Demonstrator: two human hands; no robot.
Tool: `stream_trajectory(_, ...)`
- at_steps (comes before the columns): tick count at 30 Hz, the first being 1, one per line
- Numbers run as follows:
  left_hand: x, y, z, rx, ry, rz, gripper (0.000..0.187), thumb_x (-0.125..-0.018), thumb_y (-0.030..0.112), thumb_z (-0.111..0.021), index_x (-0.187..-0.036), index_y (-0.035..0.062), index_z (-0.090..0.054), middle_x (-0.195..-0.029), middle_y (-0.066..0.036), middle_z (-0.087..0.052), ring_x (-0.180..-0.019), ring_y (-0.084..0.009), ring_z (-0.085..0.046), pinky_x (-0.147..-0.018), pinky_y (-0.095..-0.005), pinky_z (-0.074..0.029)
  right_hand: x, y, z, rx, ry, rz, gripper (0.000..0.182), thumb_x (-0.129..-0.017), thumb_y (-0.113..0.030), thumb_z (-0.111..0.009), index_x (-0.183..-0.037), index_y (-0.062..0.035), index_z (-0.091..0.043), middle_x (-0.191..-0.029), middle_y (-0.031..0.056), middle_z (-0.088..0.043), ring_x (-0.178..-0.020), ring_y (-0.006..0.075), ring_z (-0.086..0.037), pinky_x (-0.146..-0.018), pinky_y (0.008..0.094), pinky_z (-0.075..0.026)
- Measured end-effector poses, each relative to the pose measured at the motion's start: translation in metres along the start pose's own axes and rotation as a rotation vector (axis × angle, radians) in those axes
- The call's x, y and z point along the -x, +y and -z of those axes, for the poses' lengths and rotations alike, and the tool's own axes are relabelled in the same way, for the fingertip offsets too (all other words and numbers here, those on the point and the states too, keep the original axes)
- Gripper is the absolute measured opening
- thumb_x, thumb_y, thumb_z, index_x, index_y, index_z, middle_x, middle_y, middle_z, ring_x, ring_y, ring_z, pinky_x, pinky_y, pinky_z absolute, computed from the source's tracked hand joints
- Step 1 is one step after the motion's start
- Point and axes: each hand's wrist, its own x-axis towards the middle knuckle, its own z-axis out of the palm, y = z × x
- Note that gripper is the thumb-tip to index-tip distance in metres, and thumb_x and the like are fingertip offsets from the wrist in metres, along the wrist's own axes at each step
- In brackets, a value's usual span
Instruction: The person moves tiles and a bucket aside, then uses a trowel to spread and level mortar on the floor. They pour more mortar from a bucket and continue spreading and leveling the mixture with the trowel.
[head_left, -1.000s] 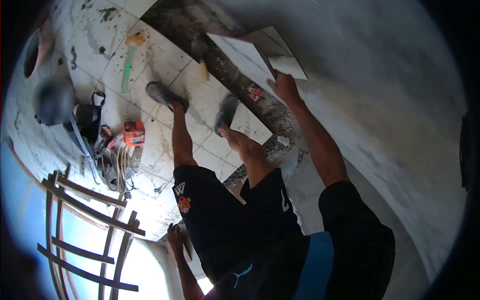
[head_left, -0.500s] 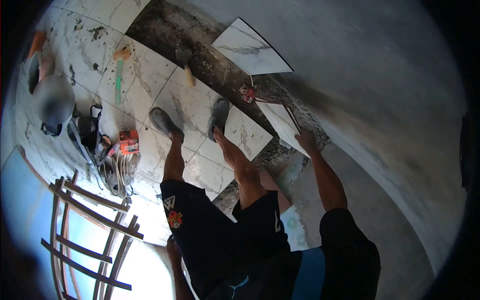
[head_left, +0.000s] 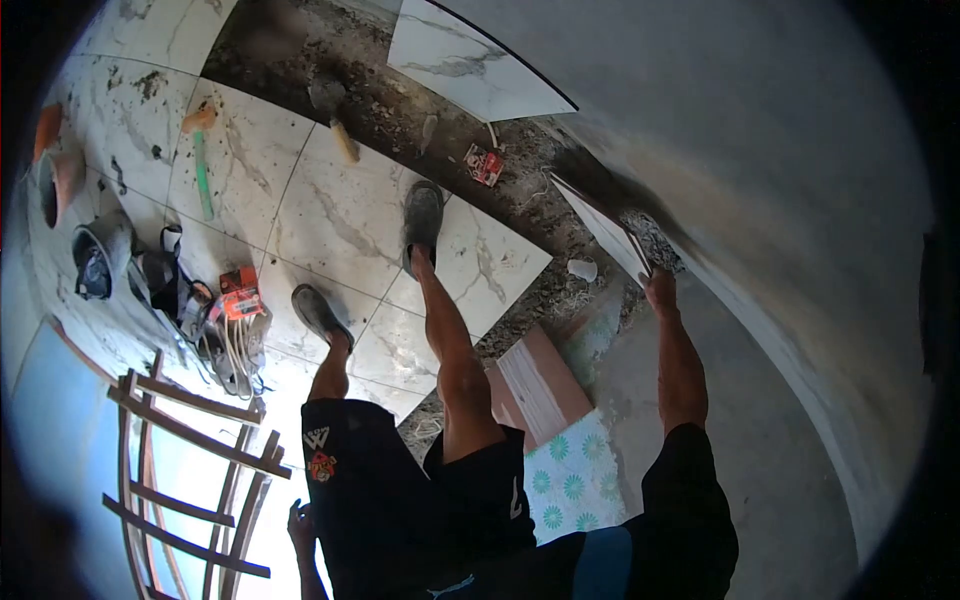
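Observation:
My right hand (head_left: 660, 290) grips the near end of a white marbled tile (head_left: 600, 228), which stands tilted on edge close to the wall. Beside my shorts at the lower left hangs my left hand (head_left: 301, 525), with nothing visible in it; its fingers are partly apart. Another marbled tile (head_left: 475, 65) leans against the wall at the top. A white cup (head_left: 582, 270) lies on the bare rubble strip near the held tile. A red packet (head_left: 483, 165) is on the same strip.
A trowel (head_left: 343, 138) and a green-handled mallet (head_left: 203, 170) lie at the upper left. Buckets (head_left: 100, 250), a bag and a red box (head_left: 240, 293) with cable stand left. A wooden rack (head_left: 190, 450) is lower left. A pinkish board (head_left: 538, 385) lies near my leg.
My right hand has moved the held tile right, closer to the wall, and it now looks steeper. The cup and pinkish board have come into fuller view. My feet have shifted.

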Motion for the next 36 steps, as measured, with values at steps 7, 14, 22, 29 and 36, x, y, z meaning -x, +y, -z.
stream_trajectory(7, 0.009, 0.062, 0.008, -0.134, -0.014, 0.152, 0.035, -0.082, 0.014, -0.052, -0.112, -0.0019, -0.048, -0.089, -0.015, -0.061, -0.082, -0.0204, -0.059, -0.071, -0.0308, -0.048, -0.027, 0.057, -0.003, 0.288, 0.09, 0.132, 0.036, -0.07, -0.032, -0.067, -0.072, 0.003, -0.058, -0.066, 0.0222, -0.057, -0.066, 0.0395, -0.056, -0.059, 0.0427, -0.045)
stream_trajectory(14, -0.009, 0.026, -0.002, -0.188, 0.052, 0.028, 0.035, -0.081, 0.016, -0.053, -0.111, -0.0014, -0.05, -0.087, -0.015, -0.061, -0.078, -0.0218, -0.059, -0.069, -0.0323, -0.048, -0.056, 0.063, 0.017, 0.396, 0.146, -0.004, 0.042, -0.066, -0.03, -0.071, -0.089, 0.0023, -0.058, -0.082, 0.0236, -0.059, -0.081, 0.0391, -0.056, -0.071, 0.0425, -0.045)
stream_trajectory(22, -0.004, 0.021, -0.001, -0.052, 0.092, 0.032, 0.029, -0.082, 0.01, -0.053, -0.106, -0.0042, -0.05, -0.077, -0.013, -0.058, -0.069, -0.0174, -0.058, -0.061, -0.0279, -0.048, -0.063, 0.055, 0.018, 0.498, 0.177, -0.184, 0.045, -0.062, -0.033, -0.072, -0.091, -0.0002, -0.058, -0.088, 0.021, -0.06, -0.083, 0.0361, -0.058, -0.071, 0.0425, -0.048)
stream_trajectory(29, 0.0, 0.015, -0.009, 0.02, 0.092, 0.056, 0.029, -0.082, 0.011, -0.053, -0.106, -0.0038, -0.051, -0.077, -0.012, -0.059, -0.069, -0.0173, -0.058, -0.061, -0.028, -0.047, -0.061, 0.027, 0.024, 0.561, 0.105, -0.425, 0.042, -0.066, -0.035, -0.067, -0.094, -0.0052, -0.059, -0.092, 0.0177, -0.06, -0.086, 0.0341, -0.058, -0.073, 0.043, -0.048)
stream_trajectory(36, 0.007, 0.01, -0.026, 0.094, 0.063, 0.187, 0.03, -0.082, 0.012, -0.052, -0.105, -0.0065, -0.051, -0.093, -0.018, -0.057, -0.078, -0.0211, -0.059, -0.064, -0.0293, -0.051, -0.032, -0.055, 0.033, 0.566, 0.291, -0.441, 0.036, -0.07, -0.032, -0.065, -0.092, -0.0038, -0.057, -0.093, 0.0157, -0.06, -0.093, 0.031, -0.056, -0.076, 0.0422, -0.046)
